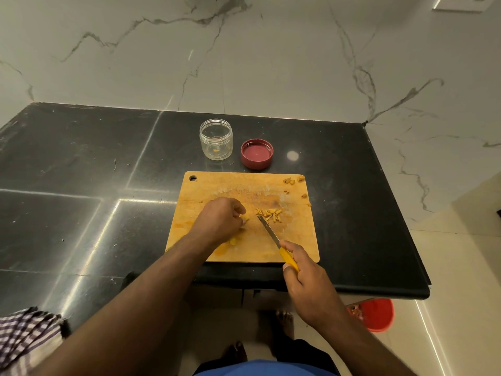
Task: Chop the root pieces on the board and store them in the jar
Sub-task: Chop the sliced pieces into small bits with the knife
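A wooden cutting board (211,185) lies on the black counter. A small pile of chopped yellow root pieces (271,213) sits near its middle. My left hand (219,219) rests on the board with curled fingers pinching a yellow root piece (245,221). My right hand (303,275) grips the yellow handle of a knife (268,230), whose blade tip points at the pile. A clear open jar (216,139) stands behind the board, with a small yellow bit inside. Its dark red lid (256,153) lies upside down beside it.
Brown peel scraps (291,181) lie at the board's far right corner. A red bucket (375,314) stands on the floor below the counter's right end. A checked cloth (24,337) hangs at the lower left. A marble wall rises behind the counter.
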`<state>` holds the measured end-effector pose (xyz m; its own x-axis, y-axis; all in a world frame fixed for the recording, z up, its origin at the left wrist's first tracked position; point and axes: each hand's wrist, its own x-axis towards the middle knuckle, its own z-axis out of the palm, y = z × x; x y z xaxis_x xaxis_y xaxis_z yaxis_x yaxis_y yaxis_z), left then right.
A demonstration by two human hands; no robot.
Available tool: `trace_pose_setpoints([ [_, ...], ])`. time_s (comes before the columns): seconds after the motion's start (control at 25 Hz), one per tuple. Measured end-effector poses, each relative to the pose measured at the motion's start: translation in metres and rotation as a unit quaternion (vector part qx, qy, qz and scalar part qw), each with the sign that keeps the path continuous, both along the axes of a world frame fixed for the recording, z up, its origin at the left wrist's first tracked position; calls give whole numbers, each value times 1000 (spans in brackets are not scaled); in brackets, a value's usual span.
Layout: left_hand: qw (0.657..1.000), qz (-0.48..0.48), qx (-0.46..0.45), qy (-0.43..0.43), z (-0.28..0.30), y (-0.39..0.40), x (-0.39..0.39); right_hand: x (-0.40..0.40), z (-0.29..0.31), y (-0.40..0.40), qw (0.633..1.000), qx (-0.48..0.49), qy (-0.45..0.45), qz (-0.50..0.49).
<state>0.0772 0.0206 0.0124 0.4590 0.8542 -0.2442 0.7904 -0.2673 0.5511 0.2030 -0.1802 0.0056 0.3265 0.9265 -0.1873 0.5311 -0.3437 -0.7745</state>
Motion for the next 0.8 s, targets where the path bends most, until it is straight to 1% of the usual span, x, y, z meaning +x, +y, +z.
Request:
trace_pose_setpoints([
  [0.12, 1000, 6, 16, 8, -3, -4, 3, -4, 1, 6, 1000, -1, -26, 13],
  [0.28, 999, 11, 38, 24, -9, -6, 5, -8, 1, 15, 999, 10, -38, 34],
  [0.6, 999, 32, 10, 9, -9, -3, 9, -16, 0, 30, 995, 10, -75, 58],
  [0.8, 999, 36, 25, 3, -12, -4, 10, -20, -2, 36, 993, 10, -89, 70],
])
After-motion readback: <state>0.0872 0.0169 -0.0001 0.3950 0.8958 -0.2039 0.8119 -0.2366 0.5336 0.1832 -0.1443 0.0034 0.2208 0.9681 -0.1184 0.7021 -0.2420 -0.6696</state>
